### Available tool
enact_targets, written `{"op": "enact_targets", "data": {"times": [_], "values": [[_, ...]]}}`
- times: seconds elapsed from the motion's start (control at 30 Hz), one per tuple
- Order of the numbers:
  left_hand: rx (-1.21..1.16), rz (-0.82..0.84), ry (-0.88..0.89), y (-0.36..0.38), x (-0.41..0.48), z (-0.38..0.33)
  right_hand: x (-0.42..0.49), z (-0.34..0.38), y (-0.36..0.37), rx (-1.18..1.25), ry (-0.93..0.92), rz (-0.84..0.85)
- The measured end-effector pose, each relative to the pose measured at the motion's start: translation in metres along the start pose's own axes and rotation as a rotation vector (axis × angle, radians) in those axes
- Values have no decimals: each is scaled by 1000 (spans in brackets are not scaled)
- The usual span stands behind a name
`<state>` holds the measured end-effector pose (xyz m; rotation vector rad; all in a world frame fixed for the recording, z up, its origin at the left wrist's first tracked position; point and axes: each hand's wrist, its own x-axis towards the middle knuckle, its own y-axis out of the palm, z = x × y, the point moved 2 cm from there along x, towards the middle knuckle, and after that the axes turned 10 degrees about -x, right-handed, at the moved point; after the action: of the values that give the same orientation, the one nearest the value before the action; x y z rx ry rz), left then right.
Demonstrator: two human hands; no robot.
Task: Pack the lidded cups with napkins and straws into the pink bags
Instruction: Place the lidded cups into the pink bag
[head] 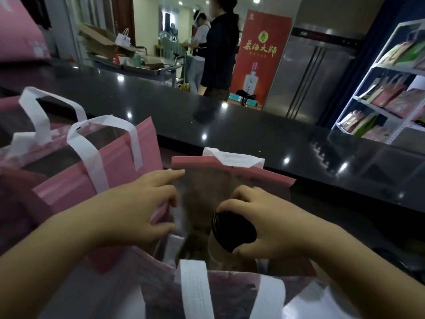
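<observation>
black counter (253, 125) | left pink bag (119, 176) stood upright against its near edge, white handles raised | front pink bag (271, 174) pinched open at left rim by left hand (133, 210) | lidded cup (232, 231) gripped by black lid in right hand (276, 226), upright within front bag's mouth

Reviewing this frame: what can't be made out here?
Head view:
- Lower body of the cup: hidden by the right hand and the bag front.
- Bag's inside: dark and blurred; napkins or straws cannot be told.
- The second bag at left: contents hidden by its wall.
</observation>
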<state>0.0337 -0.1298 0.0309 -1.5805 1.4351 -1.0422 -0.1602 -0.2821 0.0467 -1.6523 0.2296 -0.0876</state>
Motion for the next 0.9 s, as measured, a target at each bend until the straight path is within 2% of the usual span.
{"op": "enact_targets", "data": {"times": [0.3,0.5,0.7,0.9], "values": [[-1,38,12,4,-1,-8,48,25,13,-99,-123,110],[-23,44,12,6,-1,-8,64,37,36,-219,-180,256],[-33,8,11,7,-1,-5,73,38,39,-180,-324,255],[-101,-37,-6,7,1,0,77,45,56,-230,-341,282]]}}
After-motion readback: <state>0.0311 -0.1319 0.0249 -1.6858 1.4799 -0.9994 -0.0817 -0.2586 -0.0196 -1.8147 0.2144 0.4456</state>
